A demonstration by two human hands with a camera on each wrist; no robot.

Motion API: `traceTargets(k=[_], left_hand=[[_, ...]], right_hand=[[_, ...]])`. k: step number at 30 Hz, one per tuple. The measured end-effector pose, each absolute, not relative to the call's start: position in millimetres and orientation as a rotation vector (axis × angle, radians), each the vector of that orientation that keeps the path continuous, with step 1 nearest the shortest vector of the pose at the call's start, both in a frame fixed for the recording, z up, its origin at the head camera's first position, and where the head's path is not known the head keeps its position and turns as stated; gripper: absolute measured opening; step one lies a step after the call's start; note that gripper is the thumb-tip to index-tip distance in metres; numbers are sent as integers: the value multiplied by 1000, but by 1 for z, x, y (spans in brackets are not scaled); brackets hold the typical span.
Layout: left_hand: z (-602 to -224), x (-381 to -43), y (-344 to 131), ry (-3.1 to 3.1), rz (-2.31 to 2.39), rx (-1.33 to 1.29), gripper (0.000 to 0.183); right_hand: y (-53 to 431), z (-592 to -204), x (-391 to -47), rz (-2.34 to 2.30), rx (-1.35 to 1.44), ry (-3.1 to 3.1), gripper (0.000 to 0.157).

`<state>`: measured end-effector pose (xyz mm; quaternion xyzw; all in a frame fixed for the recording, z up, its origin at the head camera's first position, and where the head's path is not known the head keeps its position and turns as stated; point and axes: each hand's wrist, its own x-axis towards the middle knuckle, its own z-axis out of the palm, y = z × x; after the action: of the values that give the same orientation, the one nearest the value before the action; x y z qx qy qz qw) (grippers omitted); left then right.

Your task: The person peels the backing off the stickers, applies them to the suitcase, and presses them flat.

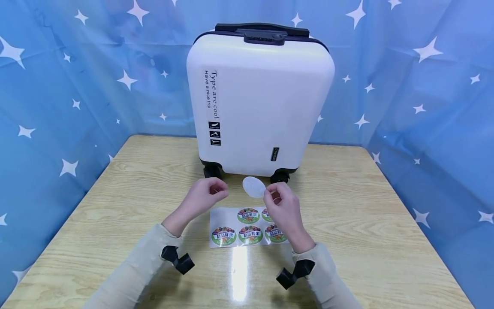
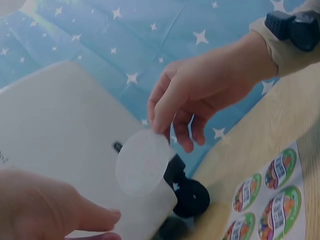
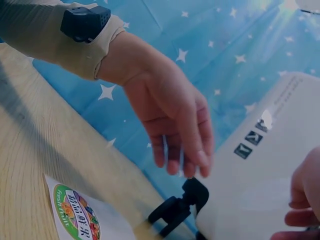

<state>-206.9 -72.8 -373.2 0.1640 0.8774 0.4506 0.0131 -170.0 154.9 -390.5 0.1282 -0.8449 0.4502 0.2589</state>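
Blue star-patterned fabric (image 1: 104, 60) hangs behind and beside a pale wood-grain table (image 1: 355, 223) streaked with bright glare (image 1: 239, 274).

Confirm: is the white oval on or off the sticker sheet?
Off: the right hand pinches the white oval by its edge, clear of the sticker sheet.

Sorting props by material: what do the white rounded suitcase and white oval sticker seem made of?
White rounded suitcase: probably hard plastic, smooth with a soft sheen, judging by its moulded shell. White oval sticker: paper or plastic film, apparently matte; its thin, evenly pale face leaves which unclear.
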Motion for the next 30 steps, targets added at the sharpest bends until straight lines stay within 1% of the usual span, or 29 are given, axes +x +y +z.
traceTargets(k=[4,8,15,23,30], left_hand=[[-364,-205,-65,2736,1470,590,8],[-355,-202,-56,2750,1546,653,8],[-348,-198,-46,2776,1635,638,9],[-343,-198,-38,2794,1724,639,8],[-342,-198,-34,2789,1790,638,11]], right_hand=[[153,-388,-171,1222,355,-2272,6],[150,-385,-173,1248,364,-2259,6],[145,-381,-175,1219,407,-2223,4],[136,-374,-181,1207,447,-2145,5],[130,-375,-186,1036,560,-2080,5]])
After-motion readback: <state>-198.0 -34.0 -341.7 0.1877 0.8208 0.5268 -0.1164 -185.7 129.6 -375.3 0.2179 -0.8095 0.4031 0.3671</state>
